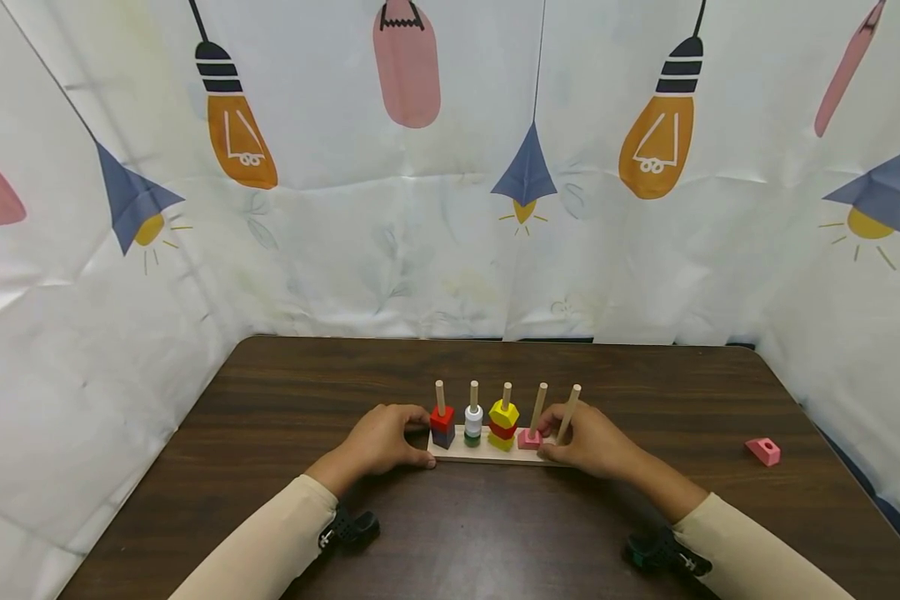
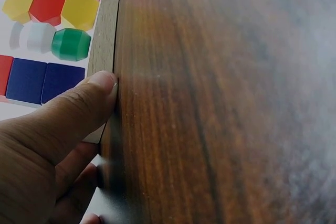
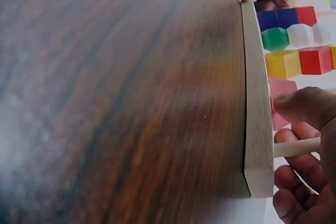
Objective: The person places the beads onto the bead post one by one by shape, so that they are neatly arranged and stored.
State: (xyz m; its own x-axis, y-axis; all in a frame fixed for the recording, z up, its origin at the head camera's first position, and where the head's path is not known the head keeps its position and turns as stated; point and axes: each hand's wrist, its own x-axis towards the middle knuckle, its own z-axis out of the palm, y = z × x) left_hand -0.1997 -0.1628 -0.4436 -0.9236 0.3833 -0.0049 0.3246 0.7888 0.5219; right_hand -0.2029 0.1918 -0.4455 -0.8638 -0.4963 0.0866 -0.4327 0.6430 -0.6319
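A wooden peg stacker has a long base (image 1: 487, 456) with several upright pegs. My left hand (image 1: 382, 439) grips its left end, the thumb (image 2: 100, 85) lying on the front edge in the left wrist view. From left, the pegs carry a red block (image 1: 442, 417) over blue ones, white pieces (image 1: 473, 419) over a green one, then yellow and red hexagons (image 1: 503, 427). On the fourth peg sits a pink block (image 1: 528, 439), low against the base. My right hand (image 1: 596, 442) pinches this block, its fingers passing around the bare rightmost peg (image 1: 568, 414).
A second pink block (image 1: 765, 451) with a hole lies on the brown table (image 1: 495, 533), far to the right. A white patterned curtain (image 1: 450, 250) hangs behind the table and along both sides.
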